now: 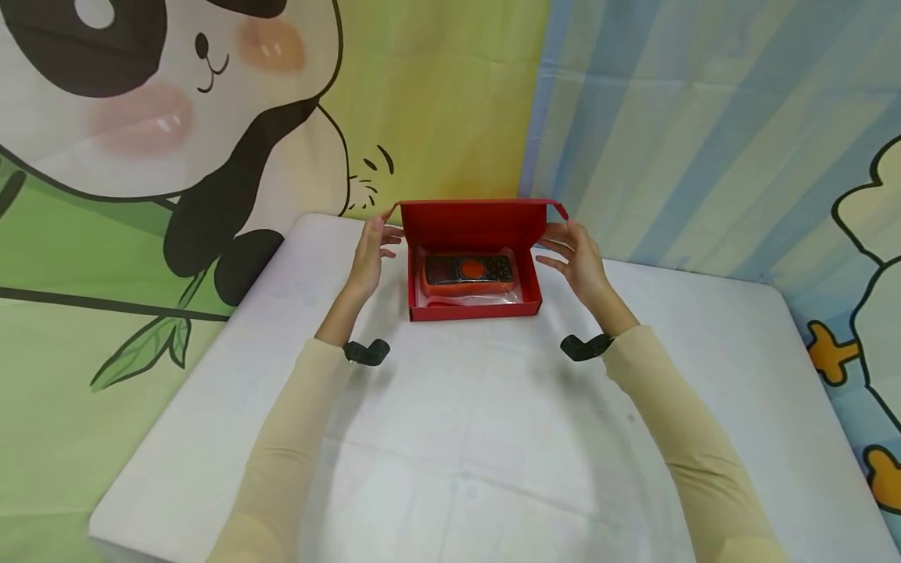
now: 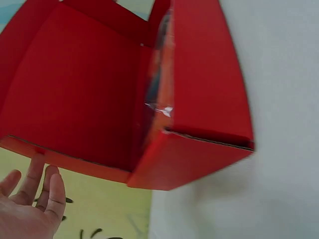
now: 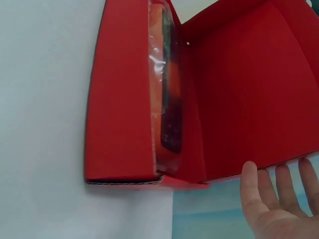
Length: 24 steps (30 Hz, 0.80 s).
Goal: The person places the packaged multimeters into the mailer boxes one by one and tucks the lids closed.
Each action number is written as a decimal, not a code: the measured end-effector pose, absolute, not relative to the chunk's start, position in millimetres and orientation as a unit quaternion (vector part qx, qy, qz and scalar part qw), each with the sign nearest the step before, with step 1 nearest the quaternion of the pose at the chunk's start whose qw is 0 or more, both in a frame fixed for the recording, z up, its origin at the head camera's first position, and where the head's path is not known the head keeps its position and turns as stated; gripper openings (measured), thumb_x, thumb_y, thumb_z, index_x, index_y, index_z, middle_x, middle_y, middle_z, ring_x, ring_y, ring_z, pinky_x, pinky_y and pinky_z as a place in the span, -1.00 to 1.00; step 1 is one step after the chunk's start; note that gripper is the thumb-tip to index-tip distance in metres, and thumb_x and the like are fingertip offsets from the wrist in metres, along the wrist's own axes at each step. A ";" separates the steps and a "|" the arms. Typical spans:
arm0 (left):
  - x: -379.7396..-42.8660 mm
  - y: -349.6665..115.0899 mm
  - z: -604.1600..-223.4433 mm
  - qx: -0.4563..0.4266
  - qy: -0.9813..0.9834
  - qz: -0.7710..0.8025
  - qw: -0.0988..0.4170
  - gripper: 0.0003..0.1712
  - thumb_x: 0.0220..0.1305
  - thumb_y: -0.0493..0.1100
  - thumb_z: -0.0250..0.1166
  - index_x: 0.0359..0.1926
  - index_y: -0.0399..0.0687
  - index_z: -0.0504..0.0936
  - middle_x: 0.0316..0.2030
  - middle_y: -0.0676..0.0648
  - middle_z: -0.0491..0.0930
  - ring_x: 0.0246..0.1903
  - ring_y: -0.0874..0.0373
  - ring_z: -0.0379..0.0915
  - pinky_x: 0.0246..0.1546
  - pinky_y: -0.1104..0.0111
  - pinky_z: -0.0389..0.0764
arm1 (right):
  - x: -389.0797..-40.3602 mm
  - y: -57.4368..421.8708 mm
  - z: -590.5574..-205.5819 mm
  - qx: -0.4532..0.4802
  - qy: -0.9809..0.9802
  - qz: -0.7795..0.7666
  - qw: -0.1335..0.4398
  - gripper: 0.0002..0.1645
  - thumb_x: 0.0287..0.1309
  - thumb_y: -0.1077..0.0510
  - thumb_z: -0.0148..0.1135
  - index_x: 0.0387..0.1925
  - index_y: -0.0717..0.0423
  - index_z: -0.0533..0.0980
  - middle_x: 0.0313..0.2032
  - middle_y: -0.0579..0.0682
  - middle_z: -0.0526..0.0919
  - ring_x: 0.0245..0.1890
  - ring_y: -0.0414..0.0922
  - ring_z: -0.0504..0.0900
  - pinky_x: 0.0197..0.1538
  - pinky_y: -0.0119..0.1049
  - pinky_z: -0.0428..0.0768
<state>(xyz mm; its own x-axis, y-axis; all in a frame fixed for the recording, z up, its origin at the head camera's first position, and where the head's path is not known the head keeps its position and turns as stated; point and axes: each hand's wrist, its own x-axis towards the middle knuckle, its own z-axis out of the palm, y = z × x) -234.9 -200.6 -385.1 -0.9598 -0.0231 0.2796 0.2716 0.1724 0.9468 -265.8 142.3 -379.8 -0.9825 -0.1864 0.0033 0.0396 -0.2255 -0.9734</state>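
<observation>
A red cardboard box [image 1: 475, 313] sits on the white table with its lid [image 1: 473, 223] raised at the back. Inside lies a multimeter [image 1: 470, 274], black-faced with an orange dial and orange casing, in a clear plastic bag [image 3: 158, 64]. My left hand [image 1: 367, 254] is at the lid's left side, its fingers extended; one fingertip meets the side flap [image 2: 75, 164] in the left wrist view. On the opposite side, my right hand [image 1: 579, 258] has its fingers stretched out along the lid's right edge, fingertips right at that edge in the right wrist view.
The white table [image 1: 457, 453] spreads around the box. Behind it hangs a printed cloth with a cartoon panda [image 1: 281, 156] on the left and blue stripes [image 1: 704, 141] on the right. Dark bands with small black attachments [image 1: 369, 353] are on both wrists.
</observation>
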 end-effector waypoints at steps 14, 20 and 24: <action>-221.7 -199.7 -353.8 -0.068 -0.804 -0.570 0.153 -0.55 0.32 -0.14 0.27 0.19 -0.20 0.53 0.04 -0.24 0.57 -0.12 0.07 0.50 -0.17 0.49 0.49 | -263.7 164.4 -363.3 -0.125 0.630 -0.765 0.043 -0.51 0.41 -0.11 -0.05 0.24 0.02 0.37 0.15 0.08 0.47 0.12 0.00 0.51 0.08 -0.26 0.60; -198.3 -192.3 -330.2 -0.069 -0.814 -0.560 0.140 -0.56 0.35 -0.16 0.24 0.16 -0.33 0.52 0.00 -0.31 0.57 -0.20 0.16 0.51 -0.19 0.50 0.50 | -257.1 161.9 -347.2 -0.188 0.723 -0.665 0.008 -0.45 0.37 0.06 0.10 0.30 0.20 0.34 0.16 0.06 0.48 0.07 -0.08 0.52 0.00 -0.37 0.60; -197.9 -193.3 -333.5 -0.068 -0.813 -0.564 0.127 -0.56 0.34 -0.15 0.26 0.16 -0.29 0.54 -0.04 -0.27 0.58 -0.31 0.29 0.51 -0.26 0.52 0.50 | -254.2 161.1 -349.5 -0.178 0.790 -0.587 -0.004 -0.47 0.36 0.07 0.14 0.27 0.21 0.40 0.13 0.02 0.52 -0.05 -0.15 0.55 0.00 -0.39 0.55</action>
<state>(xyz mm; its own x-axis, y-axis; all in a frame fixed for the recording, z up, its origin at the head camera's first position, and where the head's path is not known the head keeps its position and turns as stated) -197.9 -193.3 -333.5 -0.9586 -0.0332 0.2828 0.2534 0.3536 0.9004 -254.2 161.1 -349.5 -0.9369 -0.2757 0.2150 -0.2853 0.2476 -0.9259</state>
